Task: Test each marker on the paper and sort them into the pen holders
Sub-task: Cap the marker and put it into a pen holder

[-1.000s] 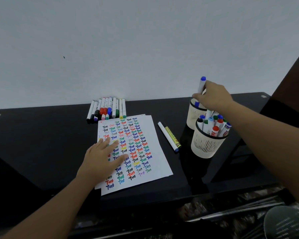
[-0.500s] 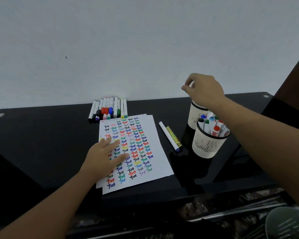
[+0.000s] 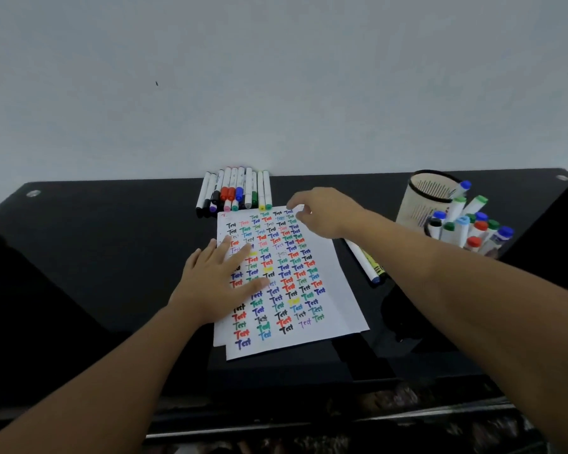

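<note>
A white paper [image 3: 335,309] covered with coloured "Test" marks lies on the black table [image 3: 105,257]. My left hand [image 3: 217,280] presses flat on its left side, fingers straight. My right hand [image 3: 322,214] hovers over the paper's top right corner, fingers loosely curled, holding nothing. A row of several markers [image 3: 233,191] lies just behind the paper. At the right stand two white mesh pen holders: the back holder [image 3: 427,198] has a blue-capped marker [image 3: 460,188] in it, and the front holder is hidden by my forearm, with several sorted markers [image 3: 466,229] sticking up from it.
A white marker with a blue cap [image 3: 363,262] and a yellow marker [image 3: 378,269] lie side by side right of the paper, partly under my right forearm. The table's front edge runs below the paper. A plain wall rises behind the table.
My right hand let the blue-capped marker go into the back holder, then swung left to the paper's top right corner. The left hand stayed flat on the paper.
</note>
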